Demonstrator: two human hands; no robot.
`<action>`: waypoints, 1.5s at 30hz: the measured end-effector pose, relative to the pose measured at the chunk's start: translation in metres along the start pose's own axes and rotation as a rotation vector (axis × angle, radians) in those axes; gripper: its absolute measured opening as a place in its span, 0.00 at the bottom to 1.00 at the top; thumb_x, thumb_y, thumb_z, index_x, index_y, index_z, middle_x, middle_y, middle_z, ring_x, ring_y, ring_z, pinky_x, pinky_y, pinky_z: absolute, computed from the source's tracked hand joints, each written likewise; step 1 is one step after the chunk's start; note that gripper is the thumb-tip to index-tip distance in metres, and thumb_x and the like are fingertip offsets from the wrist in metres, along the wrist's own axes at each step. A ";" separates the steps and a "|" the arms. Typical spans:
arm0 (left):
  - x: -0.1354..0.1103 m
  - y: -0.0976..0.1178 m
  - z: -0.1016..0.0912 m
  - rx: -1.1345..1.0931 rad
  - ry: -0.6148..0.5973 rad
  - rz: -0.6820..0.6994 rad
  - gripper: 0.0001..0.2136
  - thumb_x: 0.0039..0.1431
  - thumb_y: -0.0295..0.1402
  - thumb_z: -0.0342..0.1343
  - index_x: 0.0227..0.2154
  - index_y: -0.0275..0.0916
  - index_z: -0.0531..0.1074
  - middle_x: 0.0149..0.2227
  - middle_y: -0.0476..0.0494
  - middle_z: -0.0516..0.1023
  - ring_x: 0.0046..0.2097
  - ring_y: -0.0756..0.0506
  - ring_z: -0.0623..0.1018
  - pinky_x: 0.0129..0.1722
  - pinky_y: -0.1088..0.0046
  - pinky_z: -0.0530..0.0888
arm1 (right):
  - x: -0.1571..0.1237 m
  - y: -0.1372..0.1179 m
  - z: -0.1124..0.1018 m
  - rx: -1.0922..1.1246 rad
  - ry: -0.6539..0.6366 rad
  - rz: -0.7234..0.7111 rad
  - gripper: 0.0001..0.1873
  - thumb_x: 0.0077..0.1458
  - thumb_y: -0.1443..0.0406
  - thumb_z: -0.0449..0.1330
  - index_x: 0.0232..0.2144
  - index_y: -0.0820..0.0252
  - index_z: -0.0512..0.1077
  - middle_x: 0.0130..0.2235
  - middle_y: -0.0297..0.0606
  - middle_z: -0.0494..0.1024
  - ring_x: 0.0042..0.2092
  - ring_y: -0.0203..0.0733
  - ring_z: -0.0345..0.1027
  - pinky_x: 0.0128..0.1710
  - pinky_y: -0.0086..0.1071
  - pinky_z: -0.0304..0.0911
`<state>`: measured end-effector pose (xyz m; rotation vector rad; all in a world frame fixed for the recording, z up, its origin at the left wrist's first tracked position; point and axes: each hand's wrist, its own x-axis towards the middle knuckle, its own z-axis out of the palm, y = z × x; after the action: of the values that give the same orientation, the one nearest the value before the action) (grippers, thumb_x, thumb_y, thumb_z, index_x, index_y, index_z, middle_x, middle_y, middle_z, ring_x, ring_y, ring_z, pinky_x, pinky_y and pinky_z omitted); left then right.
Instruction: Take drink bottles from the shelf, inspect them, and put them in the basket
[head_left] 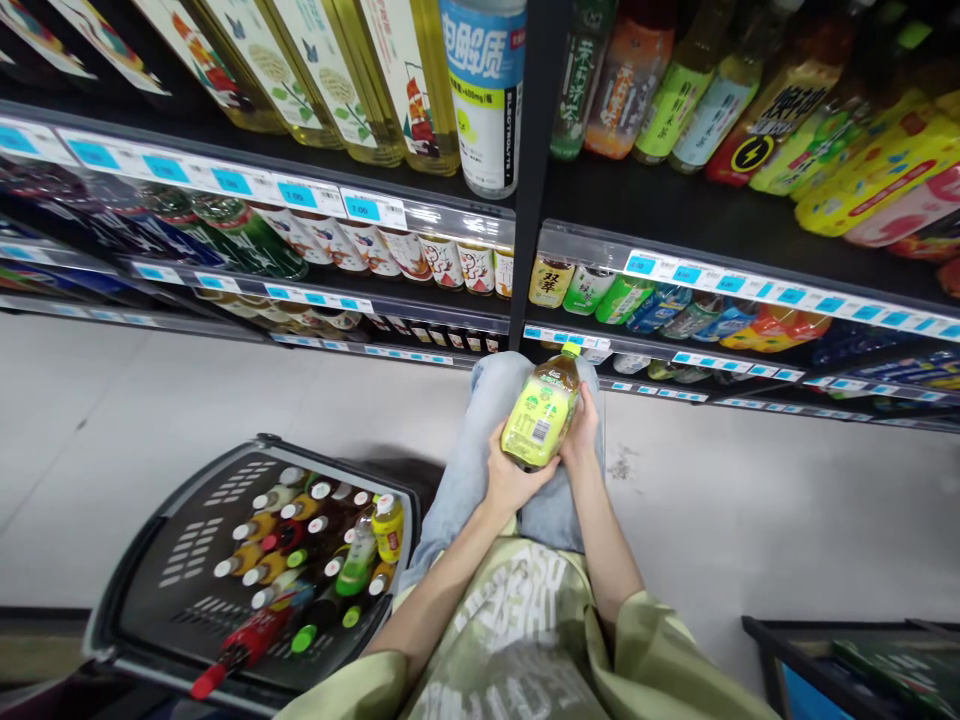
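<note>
Both my hands hold one tea bottle (pixel 541 412) above my knees. It has a yellow-green label with a barcode, a bright green cap and brown liquid inside, and it leans slightly to the right. My left hand (pixel 511 474) is wrapped round its lower left side and base. Against its right side rests my right hand (pixel 580 428), with the fingers partly hidden behind the bottle. To my left on the floor stands a grey shopping basket (pixel 187 492) with many upright bottles, and a red bottle (pixel 251 645) lies across the others.
Shelves of drinks rise in front of me, with price tags along a shelf edge (pixel 225 180). A white electrolyte bottle (pixel 487 110) stands beside the dark upright post (pixel 531 150). Pale floor (pixel 690 490) lies right of my legs. A dark-framed display (pixel 780 650) is at lower right.
</note>
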<state>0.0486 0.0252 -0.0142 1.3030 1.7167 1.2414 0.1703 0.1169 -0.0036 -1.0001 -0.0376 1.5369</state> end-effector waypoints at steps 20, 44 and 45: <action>-0.001 -0.004 0.002 0.001 0.025 0.056 0.43 0.44 0.42 0.78 0.62 0.36 0.67 0.54 0.27 0.84 0.53 0.28 0.88 0.50 0.48 0.87 | 0.000 -0.003 -0.001 -0.048 -0.031 -0.010 0.22 0.64 0.46 0.61 0.46 0.54 0.83 0.45 0.40 0.88 0.57 0.52 0.83 0.62 0.51 0.77; -0.006 -0.004 -0.003 0.039 -0.042 -0.001 0.52 0.28 0.49 0.83 0.61 0.41 0.69 0.53 0.35 0.86 0.50 0.31 0.89 0.51 0.51 0.89 | 0.000 -0.007 -0.013 0.012 0.040 -0.005 0.19 0.54 0.47 0.67 0.39 0.52 0.83 0.39 0.39 0.89 0.50 0.57 0.85 0.59 0.56 0.78; -0.006 -0.004 -0.003 0.037 -0.042 -0.003 0.52 0.28 0.48 0.83 0.60 0.41 0.69 0.53 0.35 0.86 0.50 0.31 0.89 0.51 0.51 0.89 | 0.000 -0.007 -0.013 0.009 0.045 -0.014 0.18 0.54 0.47 0.68 0.39 0.52 0.82 0.39 0.39 0.89 0.50 0.57 0.85 0.59 0.55 0.78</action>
<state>0.0462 0.0188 -0.0170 1.3382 1.7183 1.1775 0.1835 0.1120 -0.0077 -1.0251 -0.0058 1.5001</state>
